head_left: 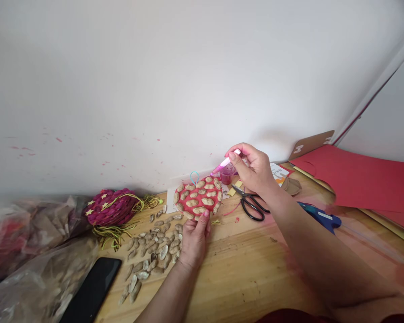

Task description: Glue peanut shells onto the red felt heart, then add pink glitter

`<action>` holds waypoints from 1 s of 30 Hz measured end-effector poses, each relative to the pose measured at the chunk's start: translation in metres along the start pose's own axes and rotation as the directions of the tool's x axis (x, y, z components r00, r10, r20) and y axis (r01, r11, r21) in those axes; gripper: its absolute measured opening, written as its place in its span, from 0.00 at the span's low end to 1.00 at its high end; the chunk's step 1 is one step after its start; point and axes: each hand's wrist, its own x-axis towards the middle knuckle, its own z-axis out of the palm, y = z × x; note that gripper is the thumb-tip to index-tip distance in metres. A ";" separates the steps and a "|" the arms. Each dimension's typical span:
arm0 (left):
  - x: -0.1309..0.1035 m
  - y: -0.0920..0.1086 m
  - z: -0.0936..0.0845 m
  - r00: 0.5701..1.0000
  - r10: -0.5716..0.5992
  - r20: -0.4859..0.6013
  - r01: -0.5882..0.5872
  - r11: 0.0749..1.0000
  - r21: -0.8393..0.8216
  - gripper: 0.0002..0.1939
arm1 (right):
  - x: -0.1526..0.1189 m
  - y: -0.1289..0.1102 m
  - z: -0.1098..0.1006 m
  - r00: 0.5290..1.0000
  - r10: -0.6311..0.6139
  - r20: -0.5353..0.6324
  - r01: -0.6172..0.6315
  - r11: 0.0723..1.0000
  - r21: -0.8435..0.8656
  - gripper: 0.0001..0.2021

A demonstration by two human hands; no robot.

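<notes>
My left hand (194, 240) pinches the lower edge of a red rounded craft piece (201, 195), thumb in front. Peanut shells cover its front, and a light blue loop (195, 178) stands at its top. In my right hand (251, 166) is a white-handled paintbrush (226, 162) with a magenta-stained tip, held over the piece's upper right edge. Whether the tip touches the piece, I cannot tell. Just behind the brush stands a small clear cup of magenta paint (227, 175). Loose peanut shells (158, 244) lie to the left of my left hand.
Black-handled scissors (252, 208) lie right of the craft piece. A magenta-painted stack with yellow stars (111, 207) sits at the left, near plastic bags (43, 278) and a black phone (93, 287). Red sheets (366, 179) and a blue tool (321, 216) are at the right.
</notes>
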 end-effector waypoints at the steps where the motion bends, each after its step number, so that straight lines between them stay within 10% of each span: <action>1: 0.000 0.000 0.000 1.000 0.027 -0.014 -0.027 0.999 0.033 0.30 | 0.000 -0.001 0.001 1.000 -0.004 0.003 0.004 1.000 0.004 0.10; 30: 0.008 -0.013 -0.012 0.979 0.183 -0.093 -0.151 0.950 0.273 0.26 | -0.004 0.001 0.009 0.999 0.013 0.034 -0.013 1.000 -0.006 0.10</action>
